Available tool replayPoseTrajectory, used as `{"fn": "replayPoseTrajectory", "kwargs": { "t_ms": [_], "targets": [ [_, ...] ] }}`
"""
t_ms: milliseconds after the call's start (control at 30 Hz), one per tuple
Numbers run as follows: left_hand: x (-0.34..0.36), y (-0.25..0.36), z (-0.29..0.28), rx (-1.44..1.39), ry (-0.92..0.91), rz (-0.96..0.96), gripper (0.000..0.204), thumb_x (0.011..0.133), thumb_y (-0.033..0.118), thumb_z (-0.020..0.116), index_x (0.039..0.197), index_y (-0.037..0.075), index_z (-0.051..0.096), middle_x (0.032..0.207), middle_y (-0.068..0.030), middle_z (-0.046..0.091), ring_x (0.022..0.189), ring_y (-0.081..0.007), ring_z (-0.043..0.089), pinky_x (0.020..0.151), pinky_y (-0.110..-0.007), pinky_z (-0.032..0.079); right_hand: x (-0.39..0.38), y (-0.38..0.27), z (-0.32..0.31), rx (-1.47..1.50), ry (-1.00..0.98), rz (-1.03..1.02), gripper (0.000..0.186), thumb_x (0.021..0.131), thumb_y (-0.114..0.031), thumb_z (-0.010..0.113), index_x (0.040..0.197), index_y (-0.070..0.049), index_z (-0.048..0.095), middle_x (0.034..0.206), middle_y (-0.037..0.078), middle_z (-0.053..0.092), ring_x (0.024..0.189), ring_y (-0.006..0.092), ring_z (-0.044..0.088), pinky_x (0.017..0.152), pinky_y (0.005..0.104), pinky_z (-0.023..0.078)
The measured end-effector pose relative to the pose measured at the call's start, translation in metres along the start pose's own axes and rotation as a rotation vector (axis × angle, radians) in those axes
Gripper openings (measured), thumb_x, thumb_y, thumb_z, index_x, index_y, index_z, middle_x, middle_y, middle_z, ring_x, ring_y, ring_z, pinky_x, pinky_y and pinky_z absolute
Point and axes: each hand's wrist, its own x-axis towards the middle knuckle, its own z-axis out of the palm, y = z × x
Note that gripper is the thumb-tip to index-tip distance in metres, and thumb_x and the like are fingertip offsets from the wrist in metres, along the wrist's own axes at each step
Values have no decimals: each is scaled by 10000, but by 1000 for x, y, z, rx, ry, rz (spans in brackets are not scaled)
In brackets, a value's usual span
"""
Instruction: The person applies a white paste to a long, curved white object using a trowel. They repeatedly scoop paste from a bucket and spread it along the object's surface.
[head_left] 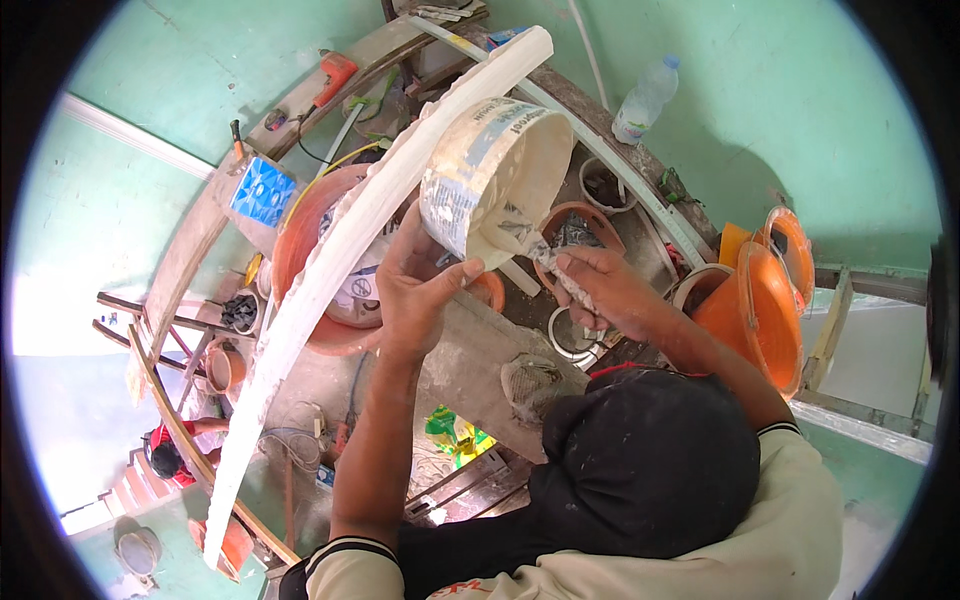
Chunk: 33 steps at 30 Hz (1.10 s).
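A cream plastic bucket [455,195] is tilted in front of me, its open mouth turned right. My left hand [415,285] is closed on its lower side, thumb at the rim. In my right hand [600,290] is a plaster-smeared scraper [550,262], its far end reaching into the bucket mouth. Whitish-grey residue coats the bucket's inside. Just beyond my left hand, a long white plaster moulding [330,290] runs diagonally from the top to the lower left.
A large orange tub [300,250] lies beyond the moulding. Orange buckets [750,320] stand at right. Along the planks are an orange power drill [335,75], a blue-patterned box [262,190] and a plastic bottle [645,100]. Another person in red [178,452] is far below left.
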Motion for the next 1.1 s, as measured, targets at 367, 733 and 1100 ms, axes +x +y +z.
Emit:
{"fn": "replayPoseTrajectory", "kwargs": {
  "t_ms": [367,733,1100],
  "targets": [
    [-21,-37,-4,18,10,-42,843,895,22,787,1604,-20,332,1423,-129,613,1266,-200,612,998,-364,554,-1,3,13,602,-357,175,359,1140,-323,432,1265,-15,568,840,51,622,459,80,479,373,202,363],
    [-109,-102,-50,-345,242,-679,594,1038,285,522,1555,23,395,1452,-142,587,1258,-279,648,932,-487,619,20,31,-42,735,-371,-175,366,1115,-331,464,1276,-24,583,789,93,649,428,119,507,359,234,388],
    [-161,-98,-149,268,328,-950,563,1000,360,556,1415,-20,566,1252,-150,689,1058,-268,717,711,-428,650,176,-2,-83,591,-66,-693,369,1091,-206,578,1420,-59,499,1079,80,639,961,203,639,791,321,505]
  ]
}}
